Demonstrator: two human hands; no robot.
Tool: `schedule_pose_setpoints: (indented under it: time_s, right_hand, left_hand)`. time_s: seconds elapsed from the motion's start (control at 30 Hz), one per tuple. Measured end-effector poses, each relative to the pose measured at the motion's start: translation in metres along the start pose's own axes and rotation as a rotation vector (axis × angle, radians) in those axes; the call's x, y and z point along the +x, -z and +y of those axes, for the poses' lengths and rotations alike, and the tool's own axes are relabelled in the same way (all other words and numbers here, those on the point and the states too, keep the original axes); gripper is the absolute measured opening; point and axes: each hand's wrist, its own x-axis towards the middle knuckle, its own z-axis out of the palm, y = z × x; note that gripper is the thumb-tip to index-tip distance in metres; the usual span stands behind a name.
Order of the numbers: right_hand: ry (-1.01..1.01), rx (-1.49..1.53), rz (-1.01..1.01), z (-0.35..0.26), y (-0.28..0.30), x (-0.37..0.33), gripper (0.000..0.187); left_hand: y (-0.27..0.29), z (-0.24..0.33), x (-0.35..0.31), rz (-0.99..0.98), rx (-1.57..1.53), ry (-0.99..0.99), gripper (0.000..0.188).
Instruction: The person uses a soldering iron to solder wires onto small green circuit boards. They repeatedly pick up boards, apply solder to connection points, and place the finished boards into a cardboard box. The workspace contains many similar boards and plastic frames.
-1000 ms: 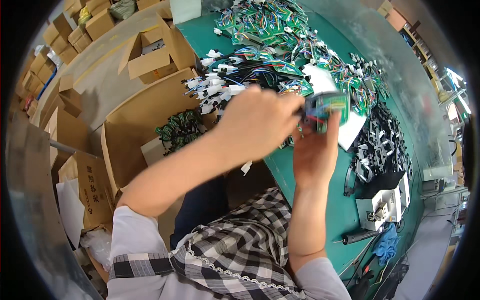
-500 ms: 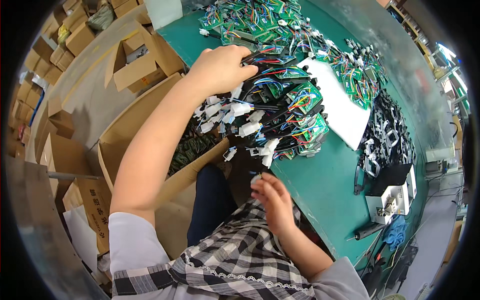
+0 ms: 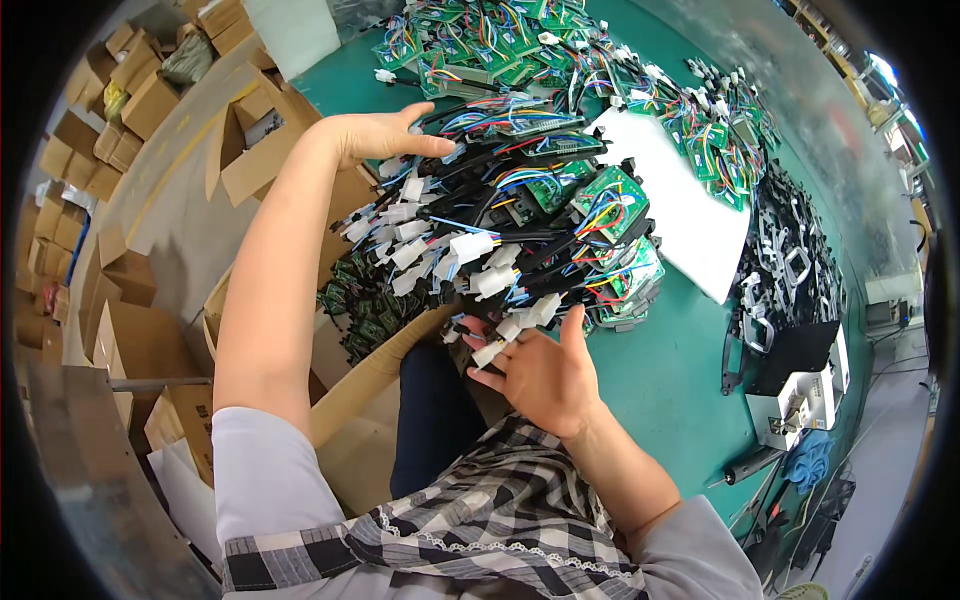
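A thick pile of wired circuit boards (image 3: 610, 205) in black housings lies at the table's near-left edge. Its black cables end in white plug connectors (image 3: 470, 247) that hang out over the edge. At the pile's far-left end is my left hand (image 3: 385, 135), its thumb and forefinger spread apart against the cables; its other fingers are hidden. My right hand (image 3: 550, 380) is turned palm up at the near end, fingers apart. Several connectors rest against its fingers without being gripped.
More wired boards (image 3: 480, 45) heap at the table's back. A white sheet (image 3: 690, 240) lies beside the pile, near black plastic frames (image 3: 785, 255). A small white device (image 3: 800, 400) stands at right. Below the edge, an open carton (image 3: 385, 375) holds boards; other cartons (image 3: 255, 140) stand left.
My left hand has moved left along the pile, its fingers spreading. My right hand has risen from below the edge and opened under the connectors. The cable ends now spread farther left.
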Motion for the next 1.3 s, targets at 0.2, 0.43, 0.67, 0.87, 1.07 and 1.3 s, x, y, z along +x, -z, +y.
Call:
schedule_pose_setpoints:
  time_s: [0.2,0.43,0.67,0.87,1.07,1.3]
  right_hand:
    - [0.005,0.096,0.233,-0.024,-0.027,0.021,0.080]
    - [0.073,0.086,0.396,-0.017,-0.037,0.039,0.059]
    - [0.184,0.011,0.453,0.001,-0.042,0.044,0.031]
    - [0.245,-0.009,0.496,0.012,-0.050,0.039,0.019]
    - [0.176,-0.062,0.503,0.004,-0.043,0.028,0.019]
    - [0.123,-0.169,0.483,-0.003,-0.047,0.022,0.023]
  left_hand:
    - [-0.009,-0.005,0.006,-0.090,-0.023,-0.034,0.121]
    - [-0.032,0.006,-0.017,-0.021,0.004,0.070,0.127]
    - [-0.060,0.032,-0.034,0.092,-0.067,0.023,0.127]
    - [-0.090,0.045,-0.037,0.179,0.237,0.034,0.128]
    - [-0.099,0.052,-0.044,0.205,0.083,0.023,0.123]
    - [-0.105,0.049,-0.050,0.182,0.126,-0.010,0.105]
